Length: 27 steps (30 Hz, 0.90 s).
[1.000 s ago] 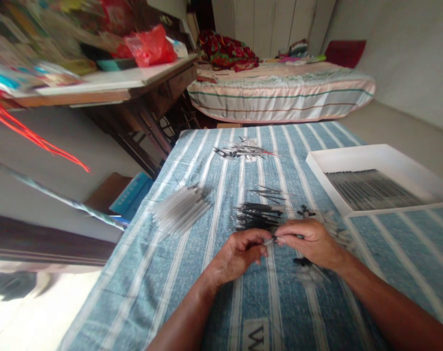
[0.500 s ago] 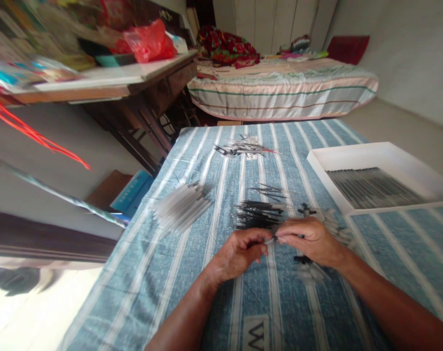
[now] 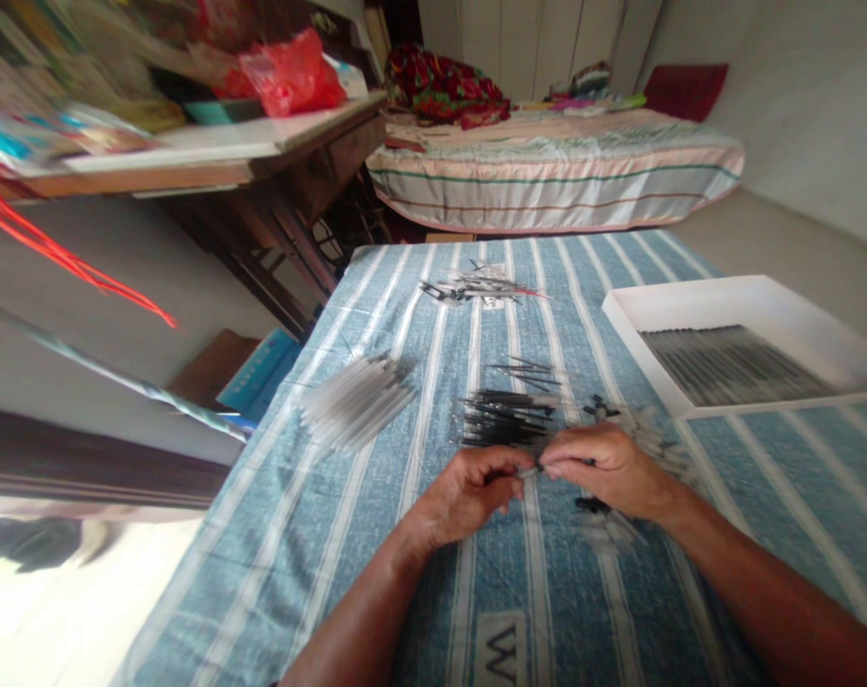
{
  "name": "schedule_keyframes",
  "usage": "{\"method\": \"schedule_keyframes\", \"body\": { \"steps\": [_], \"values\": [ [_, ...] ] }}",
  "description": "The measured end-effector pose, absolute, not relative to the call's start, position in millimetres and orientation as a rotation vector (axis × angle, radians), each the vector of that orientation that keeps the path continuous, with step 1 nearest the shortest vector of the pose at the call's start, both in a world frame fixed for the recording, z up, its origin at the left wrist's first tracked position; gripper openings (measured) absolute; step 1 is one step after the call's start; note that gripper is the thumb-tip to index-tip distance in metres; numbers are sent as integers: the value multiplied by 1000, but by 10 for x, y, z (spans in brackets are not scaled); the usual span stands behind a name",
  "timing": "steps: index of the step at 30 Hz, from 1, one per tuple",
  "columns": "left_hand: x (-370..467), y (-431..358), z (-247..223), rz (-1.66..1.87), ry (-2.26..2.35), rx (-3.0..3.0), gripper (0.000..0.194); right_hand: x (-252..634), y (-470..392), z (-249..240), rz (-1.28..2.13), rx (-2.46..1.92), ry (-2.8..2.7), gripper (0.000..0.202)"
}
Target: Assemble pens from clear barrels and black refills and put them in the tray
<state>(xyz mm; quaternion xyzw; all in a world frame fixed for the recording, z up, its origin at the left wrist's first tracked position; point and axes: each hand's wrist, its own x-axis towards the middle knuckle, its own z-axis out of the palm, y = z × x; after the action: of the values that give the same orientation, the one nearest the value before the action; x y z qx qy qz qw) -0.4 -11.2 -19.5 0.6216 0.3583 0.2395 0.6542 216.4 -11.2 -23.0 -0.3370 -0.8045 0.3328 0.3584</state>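
Note:
My left hand [image 3: 476,487] is closed in a pinch on a small translucent piece [image 3: 527,471], which looks like a pen part. Tip to tip with it, my right hand [image 3: 608,468] pinches a small black piece [image 3: 540,467] at the end of the translucent one. Fingers hide most of both. Just beyond the hands lies a stack of thin black sticks [image 3: 508,418] resembling pen refills. Around my right hand are small translucent parts with black ends, one pile [image 3: 654,439] behind it and another pile [image 3: 608,525] under the wrist.
A bundle of translucent tubes [image 3: 358,403] rests on the striped cloth [image 3: 319,572] to the left. Loose black sticks [image 3: 526,370] and a mixed pile of parts [image 3: 476,286] lie farther off. At right, a white box [image 3: 726,296] holds a row of dark pens [image 3: 733,367].

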Motion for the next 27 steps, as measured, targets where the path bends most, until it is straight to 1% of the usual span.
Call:
{"method": "schedule_keyframes", "body": {
  "steps": [12,20,27],
  "values": [
    [8,-120,-148,513,840,1435,18,2175,-105,-267,974,-884,-2029,13],
    [-5,-119,-197,517,810,1443,17,2174,-109,-283,1027,-936,-1979,12],
    [-2,-117,-198,516,771,1431,17,2177,-113,-340,1338,-1015,-1743,9]
  ]
}}
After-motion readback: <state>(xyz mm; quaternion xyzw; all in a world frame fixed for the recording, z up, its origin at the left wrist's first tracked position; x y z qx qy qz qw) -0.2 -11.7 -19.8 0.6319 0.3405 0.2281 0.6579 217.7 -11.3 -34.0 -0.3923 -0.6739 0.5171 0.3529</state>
